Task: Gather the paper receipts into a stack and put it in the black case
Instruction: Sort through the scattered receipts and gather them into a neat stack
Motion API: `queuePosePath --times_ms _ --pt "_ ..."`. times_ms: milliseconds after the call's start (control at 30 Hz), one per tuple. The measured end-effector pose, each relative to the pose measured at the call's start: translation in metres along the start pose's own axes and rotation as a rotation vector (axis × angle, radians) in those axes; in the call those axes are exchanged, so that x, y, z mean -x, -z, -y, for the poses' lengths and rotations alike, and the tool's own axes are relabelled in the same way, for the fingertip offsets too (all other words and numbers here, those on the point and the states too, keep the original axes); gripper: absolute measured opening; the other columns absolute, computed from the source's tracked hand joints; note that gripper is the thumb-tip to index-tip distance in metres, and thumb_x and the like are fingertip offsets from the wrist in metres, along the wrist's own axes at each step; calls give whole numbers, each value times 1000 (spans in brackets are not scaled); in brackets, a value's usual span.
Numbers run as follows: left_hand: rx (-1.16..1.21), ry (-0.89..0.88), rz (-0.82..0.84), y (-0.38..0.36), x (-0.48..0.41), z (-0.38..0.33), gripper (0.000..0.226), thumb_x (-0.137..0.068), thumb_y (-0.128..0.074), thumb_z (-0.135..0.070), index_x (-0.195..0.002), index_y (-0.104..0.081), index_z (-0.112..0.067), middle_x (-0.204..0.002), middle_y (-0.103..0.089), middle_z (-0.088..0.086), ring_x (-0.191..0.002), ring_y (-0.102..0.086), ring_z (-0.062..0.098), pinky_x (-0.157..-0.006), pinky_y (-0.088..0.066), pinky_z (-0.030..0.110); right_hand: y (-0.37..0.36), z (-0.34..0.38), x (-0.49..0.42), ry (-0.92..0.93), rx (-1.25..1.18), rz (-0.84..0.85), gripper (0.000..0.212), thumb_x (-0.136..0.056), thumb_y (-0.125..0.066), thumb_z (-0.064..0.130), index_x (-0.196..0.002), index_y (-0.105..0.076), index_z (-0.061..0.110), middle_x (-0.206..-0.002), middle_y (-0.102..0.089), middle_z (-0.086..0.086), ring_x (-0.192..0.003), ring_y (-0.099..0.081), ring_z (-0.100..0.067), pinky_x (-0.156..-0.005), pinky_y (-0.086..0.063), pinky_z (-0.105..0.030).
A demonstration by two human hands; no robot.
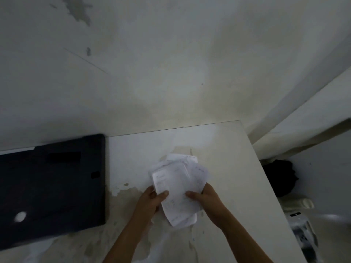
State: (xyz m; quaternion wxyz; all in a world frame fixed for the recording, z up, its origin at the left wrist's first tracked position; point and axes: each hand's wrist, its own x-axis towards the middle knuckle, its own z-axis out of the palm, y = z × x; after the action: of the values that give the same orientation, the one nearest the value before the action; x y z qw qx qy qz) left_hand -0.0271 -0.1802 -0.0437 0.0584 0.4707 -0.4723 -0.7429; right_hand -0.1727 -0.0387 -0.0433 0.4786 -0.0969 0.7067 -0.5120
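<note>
Head view, the only one supplied: the receipts [178,188] are held above the white tabletop [228,149], near its right portion, between both hands. The left hand [150,201] takes the bundle at its left edge with the thumb laid across the top sheet; the right hand [205,198] takes the right edge in the same way, thumb on top and fingers underneath. Each grip is closed on the paper. Judged from this two-sided hold, the purpose is to square the sheets against one another before transfer, since a single-sided hold would let loose slips fan out. The bundle is not yet even: several white sheets project at differing angles at the far end, and one corner hangs low at the near end. The paper appears thin, creased, and faintly printed; the print is illegible. The black case [51,186] lies flat on the tabletop to the left, well apart from the receipts, apparently closed, though a seam cannot be confirmed. The tabletop surface is stained and worn near the hands.
</note>
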Motion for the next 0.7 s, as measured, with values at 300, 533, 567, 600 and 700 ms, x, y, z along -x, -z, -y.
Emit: queuePosePath --times_ms 300,533,567,600,700 --pt "-299 -372 -18 -2 55 21 22 -79 -73 -13 -86 -71 -34 -81 -74 -25 -79 -68 -9 -68 -51 8 -9 -12 66 163 203 -202 26 -80 -57 12 -103 -69 13 -90 -70 0 -85 -67 -9 -60 -47 -7" --pt "-356 -419 -36 -2 74 34 28 -70 -79 -25 -97 -72 -20 -87 -77 -6 -86 -71 6 -73 -51 14 -8 -27 93 201 216 -226 38 -68 -56 32 -96 -69 9 -88 -71 -5 -82 -65 -11 -71 -50 -24" --pt "-377 -434 -24 -2 75 35 32 -71 -78 -27 -101 -69 -22 -90 -75 -9 -87 -69 0 -75 -51 13 -6 -28 97 226 206 -230 28 -70 -56 26 -89 -69 10 -82 -70 -4 -77 -65 -11 -70 -51 -29" --pt "-385 -462 -13 -3 77 35 30 -75 -78 -19 -100 -66 -28 -88 -73 -16 -86 -67 -7 -74 -49 9 -2 -31 99 244 195 -259 22 -71 -55 20 -86 -70 12 -80 -71 -3 -77 -67 -14 -70 -53 -32" --pt "-389 -486 28 -12 80 36 35 -80 -74 -6 -99 -65 -35 -93 -72 -23 -86 -67 -3 -71 -52 11 10 -42 105 184 113 -390 20 -81 -55 9 -88 -72 18 -84 -73 -4 -89 -69 -27 -79 -57 -44"
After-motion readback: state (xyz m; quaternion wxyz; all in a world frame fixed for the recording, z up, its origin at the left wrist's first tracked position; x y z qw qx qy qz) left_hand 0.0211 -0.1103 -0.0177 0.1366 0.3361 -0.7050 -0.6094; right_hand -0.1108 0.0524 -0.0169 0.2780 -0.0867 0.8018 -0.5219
